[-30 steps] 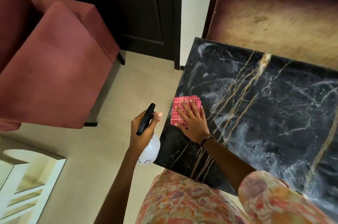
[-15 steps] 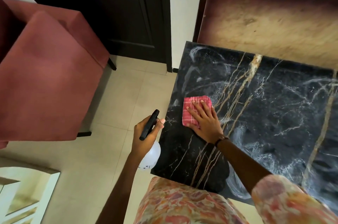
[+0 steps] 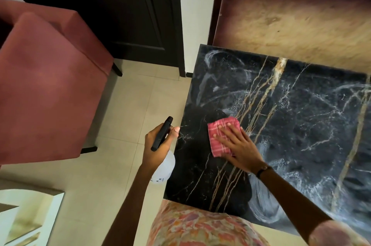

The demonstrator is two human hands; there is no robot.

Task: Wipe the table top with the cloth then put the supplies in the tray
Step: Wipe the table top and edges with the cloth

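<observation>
Black marble table top (image 3: pixel 301 125), veined gold and white, fills the right of the frame, with streaks of wetness on it. Left of it lie pale floor tiles (image 3: pixel 120 125) and a red chair (image 3: pixel 46 89). At centre the folded red checked cloth (image 3: pixel 218 135) lies on the table, partly under the right hand (image 3: pixel 239 149), palm flat, fingers spread, arm reaching from lower right. Just off the table's left edge, the left hand (image 3: pixel 158 145) is wrapped around a white spray bottle (image 3: pixel 163 167) with a black head.

My right hand (image 3: pixel 239 146) lay flat, fingers spread, palm pressed down, arm reaching forward from the lower right. My left hand (image 3: pixel 158 145) was curled tight in a grip, thumb up, held out beside it.
</observation>
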